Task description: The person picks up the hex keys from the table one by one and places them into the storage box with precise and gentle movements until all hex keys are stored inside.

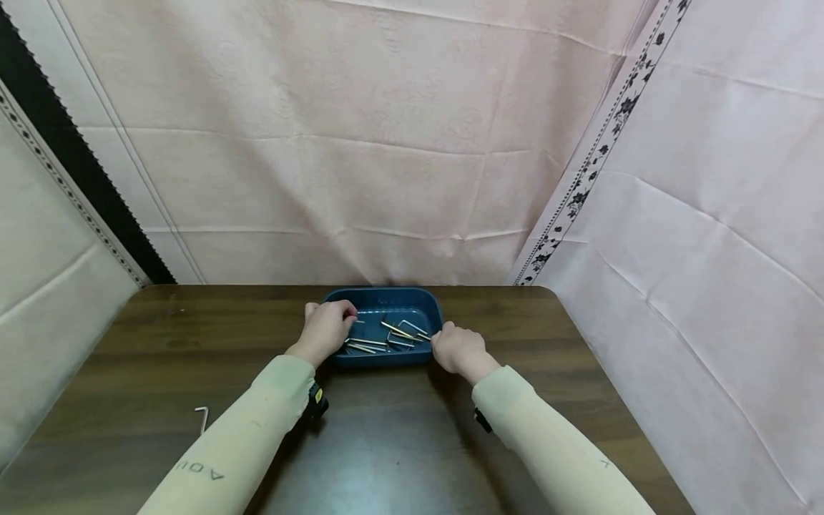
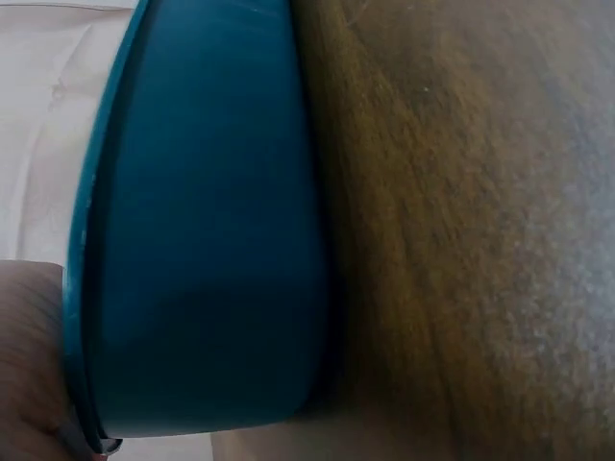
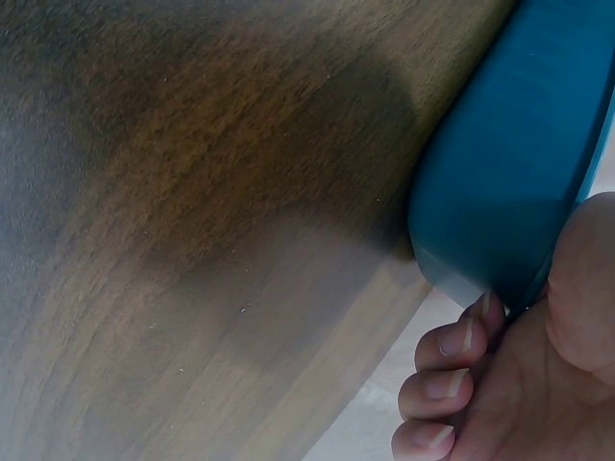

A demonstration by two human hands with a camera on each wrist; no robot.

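Observation:
A blue rectangular tray stands on the table and holds several L-shaped hex keys, some silver and some gold-toned. My left hand is over the tray's left end, thumb and forefinger together just inside the rim. A thin metal end shows at those fingertips, and they appear to pinch a hex key, mostly hidden by the hand. At the opposite end my right hand grips the tray's rim. In the right wrist view its fingers curl below the rim at the tray's corner.
One silver hex key lies on the wooden table, beside the left forearm. The tray sits near the table's far edge, where a pale curtain hangs behind it. More cloth hangs along the right side.

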